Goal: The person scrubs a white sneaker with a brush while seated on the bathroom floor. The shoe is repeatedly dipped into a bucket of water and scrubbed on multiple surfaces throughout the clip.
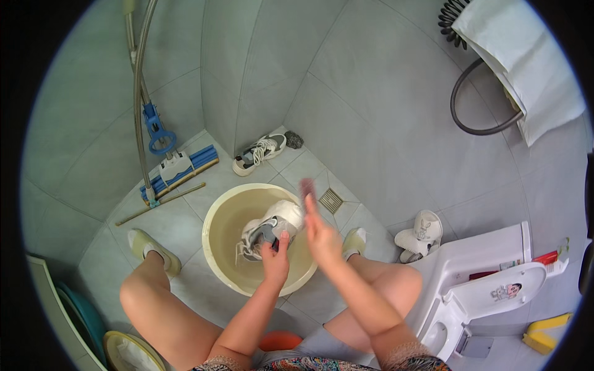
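Observation:
A cream plastic basin (211, 252) stands on the tiled floor between my feet. My left hand (277, 255) grips a wet grey-and-white sneaker (283, 218) by its opening, over the basin, its laces hanging down at the left. Beside the sneaker's right side, my right hand (320, 234) holds a reddish brush (306, 187), blurred by motion; its bristles cannot be made out. The other sneaker (260, 153), laced, lies on the floor beyond the basin, by the wall corner. Against it rests a dark scouring pad (294, 139).
A blue sponge mop (178, 171) leans at the left wall. A floor drain (331, 200) lies right of the basin. White slippers (420, 234) stand near the toilet (487, 292) at the right. Teal (83, 320) and yellow (109, 348) basins are at lower left.

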### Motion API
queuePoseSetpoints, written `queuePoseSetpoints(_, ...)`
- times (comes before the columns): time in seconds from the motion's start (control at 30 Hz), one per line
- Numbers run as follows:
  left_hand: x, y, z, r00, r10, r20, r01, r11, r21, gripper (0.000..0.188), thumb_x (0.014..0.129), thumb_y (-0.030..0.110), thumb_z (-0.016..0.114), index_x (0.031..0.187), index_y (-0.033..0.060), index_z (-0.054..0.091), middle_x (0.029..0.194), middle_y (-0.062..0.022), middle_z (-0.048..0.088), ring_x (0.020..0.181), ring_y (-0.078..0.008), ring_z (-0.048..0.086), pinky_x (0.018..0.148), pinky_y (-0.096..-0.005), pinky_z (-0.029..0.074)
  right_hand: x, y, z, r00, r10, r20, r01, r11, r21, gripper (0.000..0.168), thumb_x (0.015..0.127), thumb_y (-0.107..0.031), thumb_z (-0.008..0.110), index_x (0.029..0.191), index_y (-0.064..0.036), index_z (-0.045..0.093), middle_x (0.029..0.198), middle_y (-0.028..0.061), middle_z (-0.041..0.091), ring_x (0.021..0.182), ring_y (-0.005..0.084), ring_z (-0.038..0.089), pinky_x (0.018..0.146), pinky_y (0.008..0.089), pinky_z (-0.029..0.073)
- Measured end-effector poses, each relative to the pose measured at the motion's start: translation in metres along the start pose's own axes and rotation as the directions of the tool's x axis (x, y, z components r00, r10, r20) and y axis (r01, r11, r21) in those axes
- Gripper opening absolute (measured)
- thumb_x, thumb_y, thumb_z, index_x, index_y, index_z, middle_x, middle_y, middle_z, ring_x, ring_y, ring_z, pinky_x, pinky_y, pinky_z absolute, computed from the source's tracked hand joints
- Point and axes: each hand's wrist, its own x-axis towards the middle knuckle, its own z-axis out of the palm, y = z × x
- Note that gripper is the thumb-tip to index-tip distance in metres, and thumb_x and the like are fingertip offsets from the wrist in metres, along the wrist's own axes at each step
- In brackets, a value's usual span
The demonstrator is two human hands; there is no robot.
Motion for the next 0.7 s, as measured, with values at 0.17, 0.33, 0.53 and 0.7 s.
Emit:
queuePoseSetpoints(0.17, -0.025, 0.017, 0.007, 0.962, 0.11, 0.25, -0.135, 0.987, 0.087, 0.024, 0.09, 0.023, 0.066, 0.098, 0.0002, 0.063, 0.088, -0.0014, 0.059, 0.074, -0.0081, 0.05, 0.064, -0.0232, 0.04, 0.012, 0.026, -0.027, 0.885, 0.404, 0.231, -0.451, 0.623, 0.639, 0.057, 0.097, -0.047, 0.047, 0.143, -0.015, 0.041, 0.068, -0.0007, 0.052, 0.039, 0.0078, 0.035, 0.036, 0.0278, 0.031)
queuePoseSetpoints(0.33, -0.027, 0.019, 0.014, 0.727, 0.405, 0.554, -0.619, 0.736, 0.274, 0.021, 0.084, 0.012, 0.068, 0.099, -0.0005, 0.062, 0.092, -0.0119, 0.058, 0.078, -0.0245, 0.055, 0.068, -0.0322, 0.044, -0.006, 0.026, -0.062, 0.557, 0.426, 0.713, -0.821, 0.151, 0.551, 0.068, 0.084, -0.069, 0.05, 0.116, -0.008, 0.052, 0.064, -0.0018, 0.046, 0.038, 0.0054, 0.031, 0.035, 0.0218, 0.025)
queuePoseSetpoints(0.53, -0.003, 0.024, 0.008, 0.506, 0.211, 0.836, -0.718, 0.64, 0.274, 0.029, 0.083, 0.013, 0.07, 0.107, 0.0001, 0.06, 0.106, -0.0143, 0.062, 0.098, -0.0306, 0.059, 0.084, -0.0353, 0.047, -0.019, 0.057, -0.037, 0.709, 0.347, 0.614, -0.691, 0.167, 0.704, 0.074, 0.082, -0.053, 0.065, 0.136, -0.009, 0.043, 0.064, -0.0012, 0.046, 0.039, 0.0063, 0.031, 0.036, 0.023, 0.025)
queuePoseSetpoints(0.7, 0.02, 0.021, -0.018, 0.725, -0.335, 0.602, 0.189, 0.937, 0.294, 0.045, 0.088, 0.026, 0.067, 0.123, 0.002, 0.053, 0.115, -0.0054, 0.061, 0.106, -0.0186, 0.058, 0.089, -0.0347, 0.046, -0.031, 0.039, -0.017, 0.786, 0.418, 0.455, -0.573, 0.217, 0.79, 0.081, 0.081, -0.035, 0.073, 0.147, -0.01, 0.033, 0.072, 0.001, 0.055, 0.039, 0.006, 0.029, 0.035, 0.0249, 0.02)
